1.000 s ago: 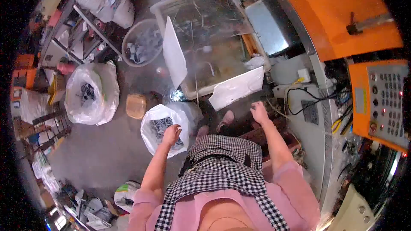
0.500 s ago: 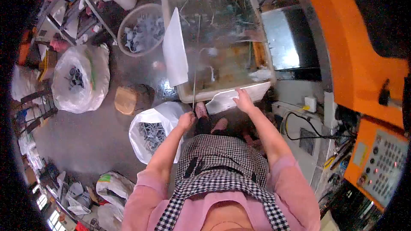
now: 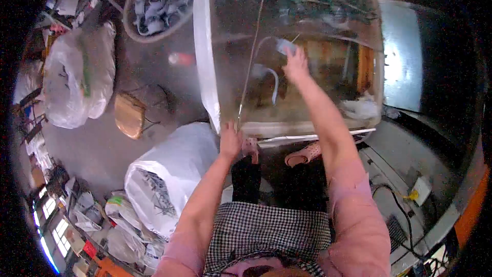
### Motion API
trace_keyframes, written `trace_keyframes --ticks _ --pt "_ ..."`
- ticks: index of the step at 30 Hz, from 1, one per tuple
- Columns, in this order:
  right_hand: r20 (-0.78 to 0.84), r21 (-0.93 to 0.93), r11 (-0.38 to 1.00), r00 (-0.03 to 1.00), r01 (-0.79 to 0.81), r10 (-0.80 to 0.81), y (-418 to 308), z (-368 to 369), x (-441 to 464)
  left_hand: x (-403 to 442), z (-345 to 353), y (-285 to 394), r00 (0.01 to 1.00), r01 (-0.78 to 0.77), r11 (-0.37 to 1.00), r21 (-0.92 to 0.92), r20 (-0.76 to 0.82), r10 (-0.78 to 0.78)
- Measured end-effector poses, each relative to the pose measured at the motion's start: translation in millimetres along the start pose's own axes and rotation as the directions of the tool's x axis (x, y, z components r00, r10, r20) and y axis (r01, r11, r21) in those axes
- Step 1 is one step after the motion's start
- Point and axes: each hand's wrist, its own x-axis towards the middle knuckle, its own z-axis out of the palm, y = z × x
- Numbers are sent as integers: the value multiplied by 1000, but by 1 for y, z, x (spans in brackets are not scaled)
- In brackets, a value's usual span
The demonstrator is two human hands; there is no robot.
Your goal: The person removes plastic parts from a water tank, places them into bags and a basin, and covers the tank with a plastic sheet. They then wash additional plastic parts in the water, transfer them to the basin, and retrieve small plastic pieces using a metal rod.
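Metal rod (image 3: 251, 57) — left hand (image 3: 231, 142), fingers clamped on it; pale piece (image 3: 285, 46) at right hand (image 3: 296, 66) — fingers' grip unclear.

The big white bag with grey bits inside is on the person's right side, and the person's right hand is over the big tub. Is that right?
Not quite. The head view shows the big white bag with grey bits inside on the person's left side. The person's right hand is over the big tub, just as you said.
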Motion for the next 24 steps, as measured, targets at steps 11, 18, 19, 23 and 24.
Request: trace_keyframes --ticks 11,18,19,23,24 --pt "80 74 986 985 147 -153 -8 56 21 49 65 -23 983 164 959 -233 -42 -179" --pt "237 -111 976 958 189 -159 -71 57 -1 2 12 34 987 108 968 -225 -97 -132" --pt "242 -123 972 956 199 -165 -75 64 1 -5 4 43 975 192 931 -311 -44 -216" --pt "254 -118 968 949 221 -186 -86 88 2 -33 12 28 971 114 941 -320 -164 -174" --pt "256 -118 970 950 214 -179 -84 100 2 -39 14 25 960 29 959 -281 -261 -105"
